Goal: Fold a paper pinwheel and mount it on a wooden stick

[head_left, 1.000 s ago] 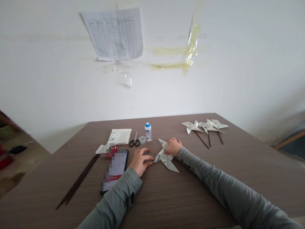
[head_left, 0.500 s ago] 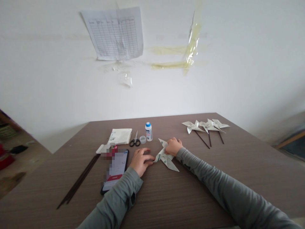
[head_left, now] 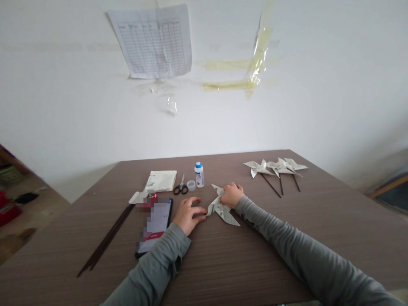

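Observation:
A pinwheel folded from printed paper (head_left: 227,216) lies on the table between my hands, its pointed blades spread out. My right hand (head_left: 232,195) is closed over its middle and upper right, fingers curled down and hiding the centre. At the tip of the left blade, the thumb and index finger of my left hand (head_left: 188,216) come together on the paper, while the other fingers stay loosely bent. Just beyond the hands stands a white glue bottle (head_left: 199,176) with a blue cap. A small translucent round cap (head_left: 191,185) and black-handled scissors (head_left: 180,188) lie beside it.
Several dark thin sticks (head_left: 106,240) and a phone (head_left: 157,229) lie left of my left hand, near a red box (head_left: 149,203). A stack of paper squares (head_left: 161,181) is behind. Three finished-looking pinwheels on sticks (head_left: 261,168) rest at the back right, near the wall.
My two hands keep nearly the same place on the pinwheel. Its lower right blade tip sits slightly higher in view; the whole view has shifted a little.

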A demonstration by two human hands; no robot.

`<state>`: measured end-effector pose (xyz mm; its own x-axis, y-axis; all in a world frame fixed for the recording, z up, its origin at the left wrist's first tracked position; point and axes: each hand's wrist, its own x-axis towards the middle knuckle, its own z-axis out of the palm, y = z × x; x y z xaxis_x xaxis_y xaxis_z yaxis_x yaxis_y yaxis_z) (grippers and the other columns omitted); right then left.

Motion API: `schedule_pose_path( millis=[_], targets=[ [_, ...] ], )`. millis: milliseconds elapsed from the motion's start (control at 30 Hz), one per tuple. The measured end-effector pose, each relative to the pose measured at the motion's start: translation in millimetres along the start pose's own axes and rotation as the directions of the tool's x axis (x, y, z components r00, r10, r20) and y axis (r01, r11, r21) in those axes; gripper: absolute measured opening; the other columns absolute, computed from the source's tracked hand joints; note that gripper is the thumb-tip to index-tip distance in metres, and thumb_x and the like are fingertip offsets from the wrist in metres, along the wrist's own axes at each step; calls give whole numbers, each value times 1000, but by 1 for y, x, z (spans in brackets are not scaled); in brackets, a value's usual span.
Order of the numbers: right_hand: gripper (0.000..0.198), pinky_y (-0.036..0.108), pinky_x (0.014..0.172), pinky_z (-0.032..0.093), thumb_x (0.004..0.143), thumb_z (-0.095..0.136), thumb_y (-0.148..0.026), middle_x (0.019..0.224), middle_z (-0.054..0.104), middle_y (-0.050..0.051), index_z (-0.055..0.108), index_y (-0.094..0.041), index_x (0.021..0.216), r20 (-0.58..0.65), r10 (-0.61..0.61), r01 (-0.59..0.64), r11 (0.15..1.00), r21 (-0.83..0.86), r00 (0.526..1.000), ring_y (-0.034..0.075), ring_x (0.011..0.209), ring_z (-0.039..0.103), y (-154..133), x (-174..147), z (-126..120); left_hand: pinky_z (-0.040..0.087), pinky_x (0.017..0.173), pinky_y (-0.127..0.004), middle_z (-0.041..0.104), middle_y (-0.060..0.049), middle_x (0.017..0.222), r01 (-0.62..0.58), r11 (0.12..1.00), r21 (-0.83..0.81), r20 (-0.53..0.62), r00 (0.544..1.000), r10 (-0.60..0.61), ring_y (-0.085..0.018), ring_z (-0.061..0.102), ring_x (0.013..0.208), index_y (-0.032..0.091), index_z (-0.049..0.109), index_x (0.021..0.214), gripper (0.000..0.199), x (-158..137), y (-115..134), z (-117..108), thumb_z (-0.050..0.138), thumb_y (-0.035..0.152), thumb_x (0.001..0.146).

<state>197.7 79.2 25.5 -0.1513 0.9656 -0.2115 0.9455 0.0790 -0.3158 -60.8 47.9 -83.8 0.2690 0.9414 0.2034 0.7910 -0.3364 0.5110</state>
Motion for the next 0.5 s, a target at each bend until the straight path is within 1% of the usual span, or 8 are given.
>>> schedule_pose_path(
  millis=[133, 233, 400, 500],
  targets=[
    [44, 62, 153, 41, 93, 81, -17, 160, 91, 14, 99, -31, 131, -9, -3, 3, 1000, 2, 1000, 43, 178, 62, 1, 3, 1, 56, 147, -78, 85, -16, 170, -22, 1000, -19, 30, 999, 23, -49, 69, 165, 33, 107, 109, 14, -1, 5, -7, 100, 25, 100],
    [43, 63, 153, 41, 93, 82, -17, 160, 91, 13, 99, -31, 130, -11, -3, 3, 1000, 3, 1000, 42, 178, 62, 1, 3, 2, 53, 149, -79, 84, -16, 172, 6, 1000, 3, 38, 999, -6, -50, 68, 167, 32, 107, 109, 16, -1, 8, -7, 100, 22, 99],
    [40, 63, 154, 40, 94, 85, -18, 160, 91, 14, 100, -30, 129, -5, -7, 7, 1000, 6, 1000, 43, 178, 63, 2, 3, 1, 53, 150, -78, 85, -16, 171, 30, 999, 25, 32, 999, -31, -49, 69, 165, 32, 107, 106, 15, 0, 7, -3, 101, 22, 96],
    [37, 62, 154, 42, 92, 91, -20, 154, 93, 13, 101, -30, 126, -3, -24, 24, 1000, 11, 1000, 43, 175, 66, 5, 4, -2, 55, 149, -77, 85, -14, 171, 17, 1000, 16, 39, 999, -18, -48, 69, 166, 34, 107, 109, 15, -1, 7, -9, 99, 25, 99]
  ],
)
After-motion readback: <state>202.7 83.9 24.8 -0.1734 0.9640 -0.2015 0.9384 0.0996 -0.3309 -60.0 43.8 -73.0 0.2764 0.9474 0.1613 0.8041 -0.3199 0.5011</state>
